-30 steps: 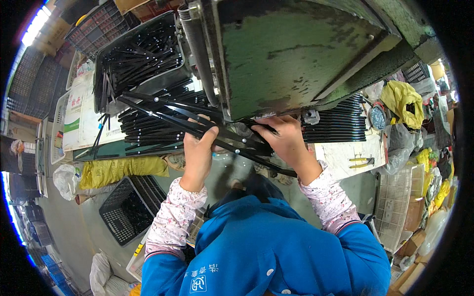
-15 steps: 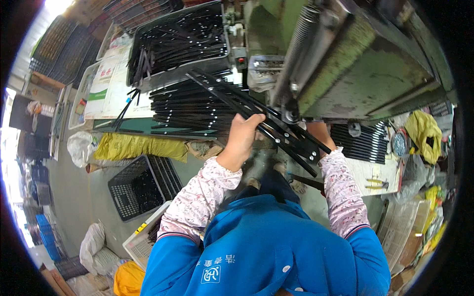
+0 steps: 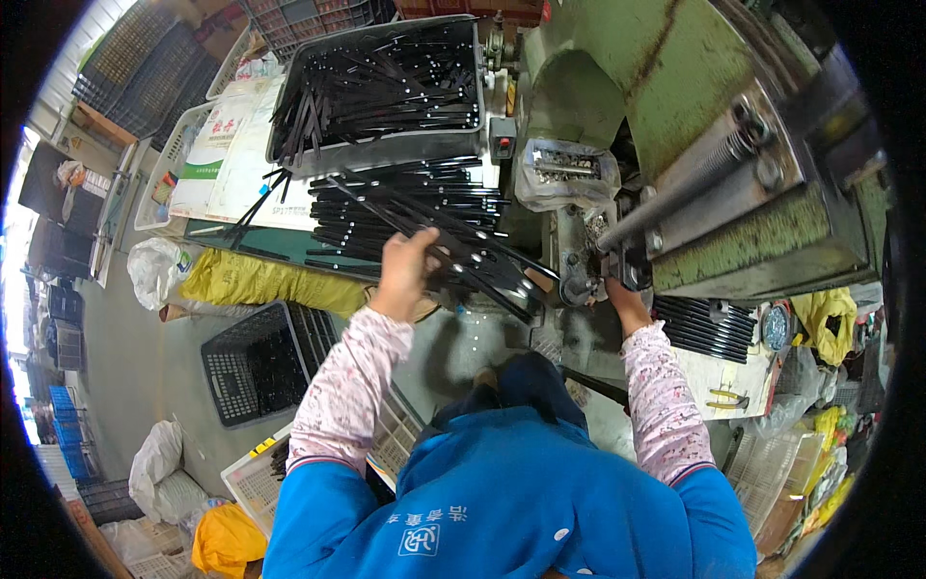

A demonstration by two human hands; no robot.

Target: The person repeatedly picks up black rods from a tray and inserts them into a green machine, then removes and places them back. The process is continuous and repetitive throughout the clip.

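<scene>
My left hand [image 3: 407,272] is closed round a loose bunch of flat black metal strips [image 3: 494,262] with shiny rivets. The bunch slants from upper left to lower right, over the near edge of the bench. Behind it lies a row of similar black strips [image 3: 338,210], side by side. My right hand [image 3: 629,305] is at the tooling of a green press [image 3: 772,253], just under its metal head. The press hides most of those fingers, and I cannot see whether they hold anything.
A grey bin [image 3: 405,147] heaped with black strips stands at the back of the bench. Beside the press is a plastic-lined tray of small metal parts [image 3: 567,172]. More strips [image 3: 709,328] and yellow-handled pliers [image 3: 728,399] lie at right. A dark crate [image 3: 227,372] sits on the floor.
My left hand has moved left with the bunch, closer to the row on the bench. The bunch no longer reaches my right hand, which is at the press tooling. The view has shifted.
</scene>
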